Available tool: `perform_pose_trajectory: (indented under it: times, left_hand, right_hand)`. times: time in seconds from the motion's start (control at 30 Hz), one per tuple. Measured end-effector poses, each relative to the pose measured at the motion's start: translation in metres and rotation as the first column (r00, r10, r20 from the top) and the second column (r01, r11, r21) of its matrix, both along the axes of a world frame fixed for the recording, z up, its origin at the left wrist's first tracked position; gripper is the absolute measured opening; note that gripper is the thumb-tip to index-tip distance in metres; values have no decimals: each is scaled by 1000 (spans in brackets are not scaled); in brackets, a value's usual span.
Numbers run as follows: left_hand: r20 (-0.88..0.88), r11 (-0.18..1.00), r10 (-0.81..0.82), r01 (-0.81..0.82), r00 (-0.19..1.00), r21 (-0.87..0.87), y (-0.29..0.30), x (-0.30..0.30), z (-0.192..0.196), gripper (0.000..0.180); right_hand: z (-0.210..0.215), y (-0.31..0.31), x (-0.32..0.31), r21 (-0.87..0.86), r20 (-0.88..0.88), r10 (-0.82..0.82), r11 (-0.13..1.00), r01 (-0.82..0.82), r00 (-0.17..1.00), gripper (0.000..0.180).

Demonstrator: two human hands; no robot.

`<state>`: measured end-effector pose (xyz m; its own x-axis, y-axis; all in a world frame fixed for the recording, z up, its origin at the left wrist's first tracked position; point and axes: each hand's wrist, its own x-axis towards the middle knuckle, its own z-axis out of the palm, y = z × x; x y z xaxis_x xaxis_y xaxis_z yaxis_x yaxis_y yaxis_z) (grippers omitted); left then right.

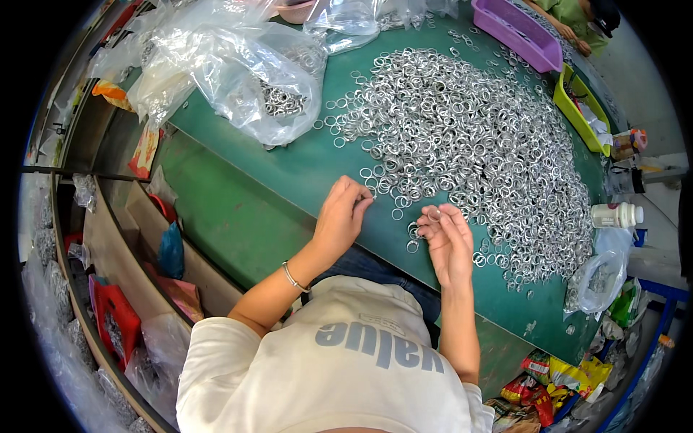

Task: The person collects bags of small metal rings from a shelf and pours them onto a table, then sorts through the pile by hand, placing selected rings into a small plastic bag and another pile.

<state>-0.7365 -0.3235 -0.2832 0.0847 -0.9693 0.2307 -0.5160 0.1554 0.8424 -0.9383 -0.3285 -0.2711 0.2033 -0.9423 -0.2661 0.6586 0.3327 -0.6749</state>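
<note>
A broad heap of small silver metal rings [462, 123] covers much of the green table [289, 173]. At the heap's near edge, my left hand [341, 216] is closed in a pinch, thumb against forefinger. Whatever its fingertips hold is too small to make out; loose rings lie just beyond them. My right hand [450, 245] is a short way to the right, palm partly turned up. Between its thumb and fingers it grips one metal ring [434, 214]. A few loose rings [413, 247] lie on the table beside that hand.
Clear plastic bags [253, 79], one with rings inside, lie at the back left. A purple basket [516, 32], a lime-green basket [583, 115] and a white bottle [615, 215] line the right side. Another person [577, 25] is at the far right. Snack packets [548, 382] lie below the table's right corner.
</note>
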Motion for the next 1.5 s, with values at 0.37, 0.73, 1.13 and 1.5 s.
perform_pose_trajectory:
  times: [0.37, 0.73, 1.13, 1.5]
  left_hand:
    - [405, 999, -24, 39, 914, -29, -17, 4, -2, 19]
    - [440, 999, -29, 42, 897, -19, -38, 22, -12, 11]
    - [-949, 834, 173, 473, 263, 283, -34, 33, 14, 10]
    - [-943, 625, 319, 725, 100, 288, -18, 2, 0, 21]
  right_hand:
    - [-14, 2, 35, -408, -857, -516, 677, -613, 1, 14]
    - [-10, -7, 31, -405, -814, -577, 640, -653, -61, 14]
    - [-7, 5, -3, -302, -582, -138, 952, -55, 801, 5]
    - [-7, 5, -64, 110, 68, -125, 987, 118, 990, 28]
